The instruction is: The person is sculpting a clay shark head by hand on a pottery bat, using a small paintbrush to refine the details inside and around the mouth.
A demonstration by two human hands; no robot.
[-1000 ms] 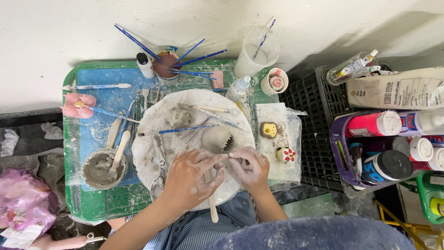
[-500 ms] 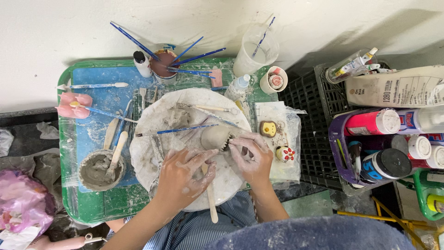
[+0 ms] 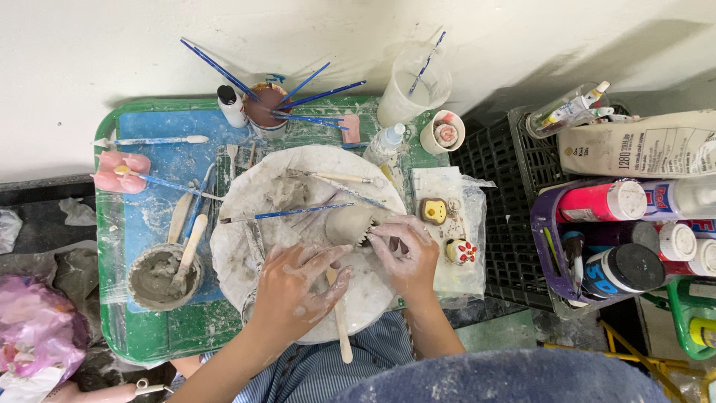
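A small grey clay piece with a toothed edge (image 3: 350, 222) sits on a round white board (image 3: 257, 190) smeared with clay. My right hand (image 3: 406, 254), coated in clay, rests its fingertips against the piece's right side. My left hand (image 3: 297, 287) lies flat on the board just below the piece, fingers spread, over a wooden stick (image 3: 341, 332) that points toward me. A blue-handled brush (image 3: 287, 213) lies across the board to the left of the clay piece.
The board sits on a green tray (image 3: 112, 328) with a bowl of grey slip (image 3: 158, 277), wooden tools, a cup of brushes (image 3: 267, 104) and a clear beaker (image 3: 412, 88). Two small painted figures (image 3: 447, 231) lie on plastic. Paint bottles fill crates at right.
Both hands have shifted up the board toward the clay piece. My right hand now touches its right side; my left hand has opened out flat below it.
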